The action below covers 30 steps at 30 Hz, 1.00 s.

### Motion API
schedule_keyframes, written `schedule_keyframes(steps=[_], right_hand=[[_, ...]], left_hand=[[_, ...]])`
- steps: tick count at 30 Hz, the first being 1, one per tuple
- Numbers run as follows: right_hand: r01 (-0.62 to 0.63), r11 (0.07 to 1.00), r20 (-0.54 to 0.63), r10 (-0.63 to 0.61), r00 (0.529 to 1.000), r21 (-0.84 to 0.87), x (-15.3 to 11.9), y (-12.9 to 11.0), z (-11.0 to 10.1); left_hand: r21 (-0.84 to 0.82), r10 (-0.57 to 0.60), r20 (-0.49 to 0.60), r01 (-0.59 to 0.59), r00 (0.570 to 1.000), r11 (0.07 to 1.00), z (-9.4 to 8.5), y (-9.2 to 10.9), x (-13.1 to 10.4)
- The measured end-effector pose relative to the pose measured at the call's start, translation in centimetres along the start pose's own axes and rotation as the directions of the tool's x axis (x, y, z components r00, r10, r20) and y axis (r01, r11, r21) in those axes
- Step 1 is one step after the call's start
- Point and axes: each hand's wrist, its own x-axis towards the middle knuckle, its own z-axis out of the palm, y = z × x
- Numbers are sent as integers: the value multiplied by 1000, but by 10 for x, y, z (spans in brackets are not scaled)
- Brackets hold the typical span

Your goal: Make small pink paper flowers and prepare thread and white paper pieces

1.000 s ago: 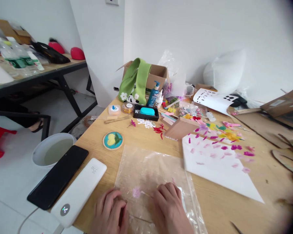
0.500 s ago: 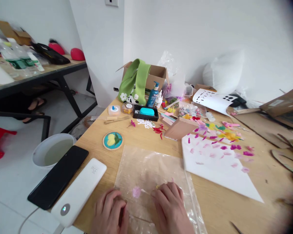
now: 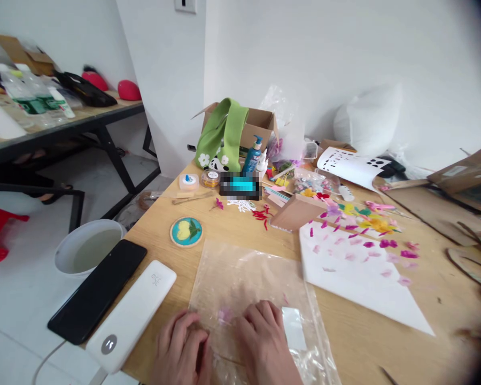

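A clear plastic bag (image 3: 248,262) lies flat on the table before me. My left hand (image 3: 184,350) rests at its lower left edge, the fingers curled inward; whatever they may hold is hidden. Over the middle of the bag is my right hand (image 3: 266,342), closed with the fingertips turned down, and what is in it cannot be made out. A small pale purple petal (image 3: 224,315) sits on the bag just left of those fingers. Right of the same hand lies a small whitish card (image 3: 293,327), also on the bag.
Pink and magenta petals cover a white sheet (image 3: 356,289) on the right. To the left are a white power bank (image 3: 132,315), a black phone (image 3: 98,289) and a round tulip piece (image 3: 186,231). A wooden block (image 3: 299,211) and blue pump bottle (image 3: 252,158) stand farther back.
My right hand has shifted left toward the purple petal, uncovering the whitish card. A thin white bit near its fingertips is now out of sight. The left hand stays in place.
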Motion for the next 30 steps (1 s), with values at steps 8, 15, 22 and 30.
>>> schedule_keyframes(steps=[8,15,22,30], right_hand=[[-3,1000,-16,3,1000,0,-1,2,6],[1,999,23,1,1000,-53,-1,2,4],[9,995,88,0,996,-96,1,-3,-6],[-32,999,134,35,990,-25,-2,-4,-7]], left_hand=[[4,23,10,-23,1000,1000,0,-2,-2],[12,20,8,-20,1000,1000,1,-3,-3],[-1,16,1,-16,1000,1000,0,-4,-2],[-34,-47,0,47,999,998,1,1,-3]])
